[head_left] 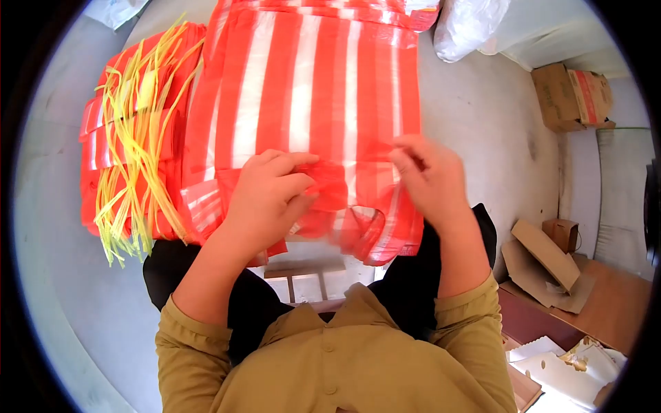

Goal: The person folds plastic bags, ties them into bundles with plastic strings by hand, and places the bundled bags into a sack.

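Observation:
Red plastic sheets with white stripes [296,89] lie stacked before me, their near edge crumpled and hanging toward my lap. My left hand [272,193] rests over the near part of the stack, fingers bent and apart, with nothing visible between them. At the right edge of the stack, my right hand [430,175] has its thumb and fingertips pinched together on the red sheet. To the left, a bundle of yellow strips [138,144] lies across a second pile of folded red plastic [172,131].
A cardboard box [571,98] is at the far right. Flattened cardboard [547,265] leans lower down, beside a brown surface [613,303]. A translucent white bag [468,24] lies behind the stack on the right. Torn white pieces [551,368] are at the lower right.

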Demonstrator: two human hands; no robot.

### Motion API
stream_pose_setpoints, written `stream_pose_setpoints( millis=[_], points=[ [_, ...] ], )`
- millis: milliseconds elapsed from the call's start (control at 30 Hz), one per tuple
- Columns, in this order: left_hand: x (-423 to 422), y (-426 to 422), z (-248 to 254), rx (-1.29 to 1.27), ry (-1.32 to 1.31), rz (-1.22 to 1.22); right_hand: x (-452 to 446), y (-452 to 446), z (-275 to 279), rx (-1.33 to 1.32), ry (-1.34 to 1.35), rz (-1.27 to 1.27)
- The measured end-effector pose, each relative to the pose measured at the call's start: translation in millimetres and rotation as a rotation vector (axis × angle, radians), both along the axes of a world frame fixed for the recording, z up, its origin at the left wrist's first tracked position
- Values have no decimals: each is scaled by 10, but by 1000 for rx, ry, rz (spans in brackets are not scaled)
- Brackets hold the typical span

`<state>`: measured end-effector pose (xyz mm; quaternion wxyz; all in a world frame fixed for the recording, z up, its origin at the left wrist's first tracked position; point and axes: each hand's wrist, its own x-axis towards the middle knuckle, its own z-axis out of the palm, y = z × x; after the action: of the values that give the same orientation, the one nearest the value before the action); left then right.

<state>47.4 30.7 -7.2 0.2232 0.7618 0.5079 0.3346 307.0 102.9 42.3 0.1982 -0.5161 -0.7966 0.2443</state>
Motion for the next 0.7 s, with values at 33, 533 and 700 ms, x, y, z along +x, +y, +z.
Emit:
stream_pose_setpoints(
  millis=[33,533,700],
  points=[
    [-13,8,4,-28,-26,-3,128,53,64,-65,-122,-84],
    [-121,41,51,-289,-193,-67,673,24,-359,-512,511,-162],
    [-138,38,34,-304,-213,-74,627,5,-352,-570,595,-141]
  ],
)
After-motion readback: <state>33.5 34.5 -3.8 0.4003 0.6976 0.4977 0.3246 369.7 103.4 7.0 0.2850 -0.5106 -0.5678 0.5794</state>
